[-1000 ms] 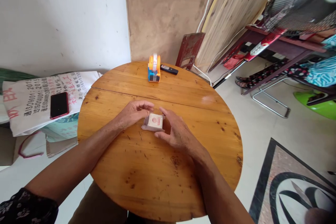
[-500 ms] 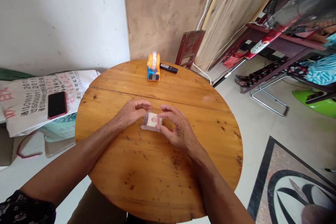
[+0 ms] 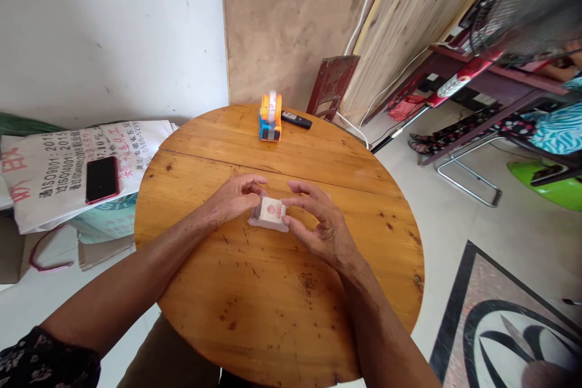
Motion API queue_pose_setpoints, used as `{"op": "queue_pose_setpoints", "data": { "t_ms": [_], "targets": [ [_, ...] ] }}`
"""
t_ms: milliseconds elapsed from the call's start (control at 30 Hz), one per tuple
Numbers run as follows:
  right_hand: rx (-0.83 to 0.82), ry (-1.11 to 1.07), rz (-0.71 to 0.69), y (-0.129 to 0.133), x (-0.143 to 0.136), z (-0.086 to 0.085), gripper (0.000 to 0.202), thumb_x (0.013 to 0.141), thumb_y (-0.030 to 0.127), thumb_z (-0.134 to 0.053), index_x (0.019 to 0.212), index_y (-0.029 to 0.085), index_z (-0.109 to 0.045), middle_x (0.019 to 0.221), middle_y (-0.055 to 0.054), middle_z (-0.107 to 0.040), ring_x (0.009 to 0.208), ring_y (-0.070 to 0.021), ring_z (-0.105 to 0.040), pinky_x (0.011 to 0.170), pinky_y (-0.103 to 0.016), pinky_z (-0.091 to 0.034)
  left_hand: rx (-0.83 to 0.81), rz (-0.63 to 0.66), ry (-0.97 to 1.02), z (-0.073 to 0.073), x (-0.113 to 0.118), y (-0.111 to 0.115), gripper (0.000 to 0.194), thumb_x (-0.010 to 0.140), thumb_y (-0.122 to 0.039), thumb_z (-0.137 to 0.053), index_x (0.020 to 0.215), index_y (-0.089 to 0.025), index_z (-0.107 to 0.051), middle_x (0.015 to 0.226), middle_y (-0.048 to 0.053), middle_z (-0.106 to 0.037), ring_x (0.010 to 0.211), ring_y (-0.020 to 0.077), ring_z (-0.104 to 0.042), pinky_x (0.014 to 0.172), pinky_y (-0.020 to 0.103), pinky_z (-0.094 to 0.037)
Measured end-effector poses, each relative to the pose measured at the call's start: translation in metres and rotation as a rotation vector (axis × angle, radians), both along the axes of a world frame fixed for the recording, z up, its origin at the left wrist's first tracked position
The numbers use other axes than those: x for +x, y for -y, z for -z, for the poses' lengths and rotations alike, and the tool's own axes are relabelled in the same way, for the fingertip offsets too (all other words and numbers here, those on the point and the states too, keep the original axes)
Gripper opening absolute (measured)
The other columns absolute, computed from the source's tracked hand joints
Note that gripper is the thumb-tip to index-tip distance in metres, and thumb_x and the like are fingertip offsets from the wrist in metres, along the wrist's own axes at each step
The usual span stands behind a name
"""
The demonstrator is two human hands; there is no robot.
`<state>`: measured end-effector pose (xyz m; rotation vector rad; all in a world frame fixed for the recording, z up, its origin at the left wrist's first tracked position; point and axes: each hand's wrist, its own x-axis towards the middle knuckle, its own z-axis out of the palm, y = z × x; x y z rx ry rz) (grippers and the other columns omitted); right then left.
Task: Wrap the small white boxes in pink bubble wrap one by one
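Observation:
A small white block with red print (image 3: 271,210), in clear plastic wrapping, lies on the round wooden table (image 3: 273,291). On its left, my left hand (image 3: 236,197) has its fingers parted, with the thumb at the edge of the wrapping. My right hand (image 3: 321,218) is spread at the block's right side, its thumb and index finger close to the edge; whether they touch it I cannot tell. Neither hand grips the block.
At the table's far edge stand an orange and blue tape dispenser (image 3: 270,116) and a black remote (image 3: 296,119). A phone (image 3: 102,179) lies on white sacks (image 3: 59,163) at left. A fan (image 3: 522,12) and a seated person's legs (image 3: 477,124) are at right.
My right hand has opened a little and drawn slightly back from the block. The whole view has shifted a little, so the table and its things appear further right.

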<state>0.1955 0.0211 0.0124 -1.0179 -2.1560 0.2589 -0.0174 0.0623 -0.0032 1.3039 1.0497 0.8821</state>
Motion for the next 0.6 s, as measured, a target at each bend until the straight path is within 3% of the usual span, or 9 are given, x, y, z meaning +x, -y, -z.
{"op": "queue_pose_setpoints", "data": {
  "t_ms": [100, 233, 600],
  "targets": [
    [0.009, 0.082, -0.051, 0.000, -0.001, 0.000, 0.025, 0.082, 0.027, -0.069, 0.106, 0.023, -0.065, 0.130, -0.013, -0.059, 0.121, -0.0283, -0.057, 0.098, -0.048, -0.046, 0.028, 0.005, -0.002, 0.001, -0.001, 0.000, 0.047, 0.059, -0.022, -0.058, 0.105, -0.014, -0.062, 0.085, 0.003, -0.069, 0.081, 0.0194, -0.065, 0.083, 0.037, -0.049],
    [0.062, 0.126, -0.023, 0.000, -0.007, 0.004, 0.010, 0.086, 0.023, -0.062, 0.096, 0.024, -0.066, 0.124, -0.011, -0.064, 0.114, -0.0267, -0.061, 0.093, -0.046, -0.047, 0.062, 0.033, -0.036, 0.002, -0.002, 0.001, 0.045, 0.062, -0.025, -0.058, 0.105, -0.014, -0.064, 0.090, 0.005, -0.069, 0.085, 0.0211, -0.066, 0.083, 0.038, -0.050],
    [0.003, -0.086, 0.118, 0.000, -0.019, 0.006, 0.008, 0.093, 0.020, -0.049, 0.091, 0.022, -0.056, 0.118, -0.011, -0.067, 0.113, -0.0242, -0.061, 0.094, -0.042, -0.047, 0.284, 0.194, -0.377, 0.001, -0.003, 0.009, 0.057, 0.074, -0.037, -0.067, 0.127, -0.017, -0.059, 0.107, 0.009, -0.066, 0.094, 0.0240, -0.063, 0.082, 0.037, -0.052]
  ]
}}
